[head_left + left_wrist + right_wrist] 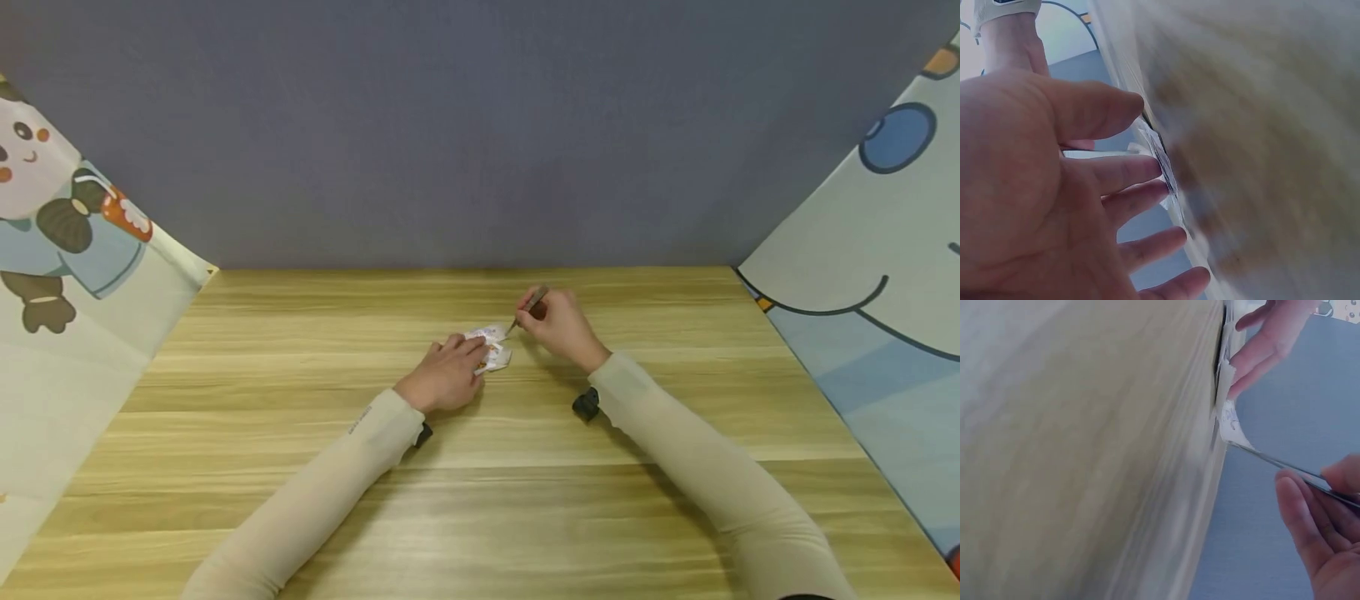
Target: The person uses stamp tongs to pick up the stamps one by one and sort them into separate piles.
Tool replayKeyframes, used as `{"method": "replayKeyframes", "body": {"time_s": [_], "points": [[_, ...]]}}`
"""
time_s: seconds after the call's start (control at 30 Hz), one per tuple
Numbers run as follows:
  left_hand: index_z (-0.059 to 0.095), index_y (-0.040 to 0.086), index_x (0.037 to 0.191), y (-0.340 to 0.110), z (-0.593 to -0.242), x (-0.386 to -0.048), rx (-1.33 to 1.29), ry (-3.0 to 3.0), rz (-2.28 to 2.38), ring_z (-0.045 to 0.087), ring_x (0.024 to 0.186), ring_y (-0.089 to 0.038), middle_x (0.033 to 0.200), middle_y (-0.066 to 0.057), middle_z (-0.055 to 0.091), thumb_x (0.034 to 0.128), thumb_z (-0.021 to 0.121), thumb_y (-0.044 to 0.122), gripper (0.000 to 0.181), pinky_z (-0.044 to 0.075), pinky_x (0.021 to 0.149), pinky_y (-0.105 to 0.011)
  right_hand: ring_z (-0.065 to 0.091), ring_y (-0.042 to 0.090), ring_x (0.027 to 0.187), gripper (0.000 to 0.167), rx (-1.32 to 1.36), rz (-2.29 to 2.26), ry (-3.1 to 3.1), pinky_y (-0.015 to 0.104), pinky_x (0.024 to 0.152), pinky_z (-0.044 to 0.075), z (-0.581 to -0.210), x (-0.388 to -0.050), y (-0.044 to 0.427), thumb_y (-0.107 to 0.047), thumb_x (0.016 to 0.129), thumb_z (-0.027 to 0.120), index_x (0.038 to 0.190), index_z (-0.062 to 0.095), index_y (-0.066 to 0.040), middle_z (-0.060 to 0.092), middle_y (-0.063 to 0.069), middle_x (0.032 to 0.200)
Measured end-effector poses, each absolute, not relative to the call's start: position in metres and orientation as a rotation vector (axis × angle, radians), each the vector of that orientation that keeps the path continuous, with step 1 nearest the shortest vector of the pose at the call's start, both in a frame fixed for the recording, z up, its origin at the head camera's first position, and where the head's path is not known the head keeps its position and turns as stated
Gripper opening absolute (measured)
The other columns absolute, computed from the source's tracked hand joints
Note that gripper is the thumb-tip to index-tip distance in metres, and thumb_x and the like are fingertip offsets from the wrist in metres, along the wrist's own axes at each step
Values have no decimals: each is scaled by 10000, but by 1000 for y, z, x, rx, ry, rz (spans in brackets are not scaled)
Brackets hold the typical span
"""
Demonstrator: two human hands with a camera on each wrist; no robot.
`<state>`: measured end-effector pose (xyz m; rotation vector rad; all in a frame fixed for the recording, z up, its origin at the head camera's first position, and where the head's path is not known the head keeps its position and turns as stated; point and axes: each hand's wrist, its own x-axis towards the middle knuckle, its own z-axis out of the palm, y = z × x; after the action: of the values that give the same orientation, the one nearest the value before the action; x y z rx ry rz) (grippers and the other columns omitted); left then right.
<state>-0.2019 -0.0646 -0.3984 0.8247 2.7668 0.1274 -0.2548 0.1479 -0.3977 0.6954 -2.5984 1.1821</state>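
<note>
Small white printed paper pieces (497,360), perhaps stickers, lie on the wooden table. My left hand (447,375) rests its fingertips on them, with the fingers fairly straight in the left wrist view. Between thumb and fingers, my right hand (564,325) pinches metal tweezers (1285,464). In the right wrist view the tweezer tips meet the edge of a white paper flap (1232,427), which bends up from the rest. Part of the paper is hidden under the left fingers (1132,172).
The wood-grain table (480,517) extends around both hands. A dark grey panel (480,142) stands behind it. Cartoon-printed panels (112,275) flank the table at left and right. A dark wrist device (586,405) sits below the right cuff.
</note>
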Motion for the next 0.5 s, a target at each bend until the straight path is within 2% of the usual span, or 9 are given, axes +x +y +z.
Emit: {"method": "replayKeyframes", "body": {"time_s": [0.27,0.5], "points": [[336,135,1477,-70,-391,-203,788,2765,202,182,1390,-274,1553,-35,187,988,465,284,527,226,1057,-527,592,116,632,52,704,1175,-2547,290,570,491,-384,-259,148,-78,872,671,881,651,-31,652,5,767],[306,102,1485,-87,-378,-207,746,2803,279,159,1391,-288,1552,-84,168,989,461,297,555,213,1060,-530,580,98,571,44,783,1135,-2482,276,515,475,-366,-269,142,-59,859,674,848,639,-83,647,-9,727]]}}
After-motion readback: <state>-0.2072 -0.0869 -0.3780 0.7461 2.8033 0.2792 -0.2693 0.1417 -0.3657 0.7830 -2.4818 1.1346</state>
